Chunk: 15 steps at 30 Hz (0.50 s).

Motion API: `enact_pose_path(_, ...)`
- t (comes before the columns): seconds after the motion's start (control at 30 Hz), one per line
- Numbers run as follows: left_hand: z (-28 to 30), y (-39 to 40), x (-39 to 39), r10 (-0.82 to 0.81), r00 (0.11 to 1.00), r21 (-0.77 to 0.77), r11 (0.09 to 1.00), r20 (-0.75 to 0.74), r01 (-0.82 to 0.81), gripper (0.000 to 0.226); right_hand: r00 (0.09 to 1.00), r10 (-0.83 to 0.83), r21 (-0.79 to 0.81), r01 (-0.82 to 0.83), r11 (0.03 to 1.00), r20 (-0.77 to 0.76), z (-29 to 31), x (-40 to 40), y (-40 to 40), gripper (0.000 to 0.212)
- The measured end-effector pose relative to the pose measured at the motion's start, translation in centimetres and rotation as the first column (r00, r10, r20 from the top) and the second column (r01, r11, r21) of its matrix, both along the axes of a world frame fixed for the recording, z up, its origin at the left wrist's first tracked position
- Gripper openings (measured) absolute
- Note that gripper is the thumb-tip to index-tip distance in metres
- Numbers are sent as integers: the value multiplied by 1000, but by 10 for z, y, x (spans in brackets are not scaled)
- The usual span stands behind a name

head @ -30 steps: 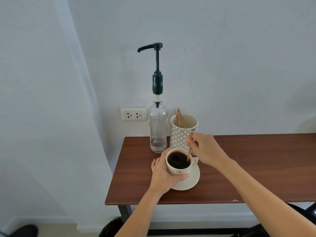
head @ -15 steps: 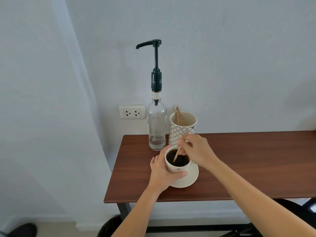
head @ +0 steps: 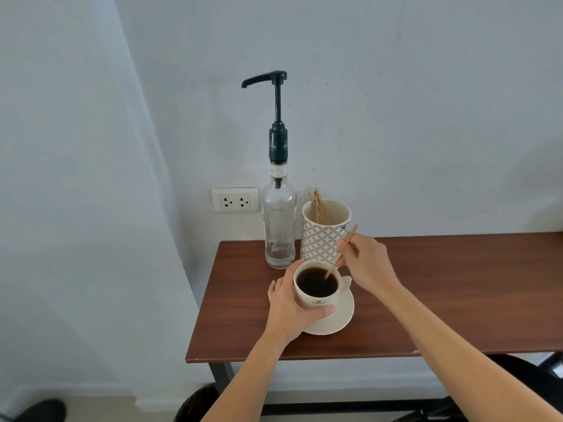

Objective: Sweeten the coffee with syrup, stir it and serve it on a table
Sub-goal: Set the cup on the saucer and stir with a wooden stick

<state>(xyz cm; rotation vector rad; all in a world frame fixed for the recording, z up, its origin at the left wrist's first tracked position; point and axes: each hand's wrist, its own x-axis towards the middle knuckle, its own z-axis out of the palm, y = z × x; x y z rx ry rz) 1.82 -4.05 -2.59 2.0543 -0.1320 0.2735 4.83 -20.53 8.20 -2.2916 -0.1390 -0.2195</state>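
A cream cup (head: pixel 316 300) full of dark coffee stands on a cream saucer (head: pixel 341 318) near the left end of a brown wooden table (head: pixel 441 293). My left hand (head: pixel 289 309) wraps around the cup's left side. My right hand (head: pixel 365 263) pinches a thin wooden stir stick (head: pixel 338 257), whose lower end dips into the coffee at the cup's right. Behind the cup stands a clear glass syrup bottle (head: pixel 278 223) with a tall dark pump, almost empty.
A patterned white holder (head: pixel 324 236) with several more wooden sticks stands right of the bottle, against the wall. A double wall socket (head: pixel 234 200) sits left of the bottle. The table's left edge is close to the cup. Dark objects lie on the floor below.
The stir stick has swung inside the cup, first toward the left, now back to the cup's right side. My left hand has stayed on the cup.
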Motion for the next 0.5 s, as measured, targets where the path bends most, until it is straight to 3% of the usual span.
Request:
enact_pose_path(0.1, 1, 2, 0, 8, 1000, -7, 1000, -1, -8, 94, 992, 72, 53, -67, 996, -104, 1, -3, 3, 23)
enact_pose_path(0.5, 1, 0, -2, 0, 1000, -2, 1000, -5, 0, 94, 999, 14, 22, -13, 1000, -41, -3, 1, 0, 23)
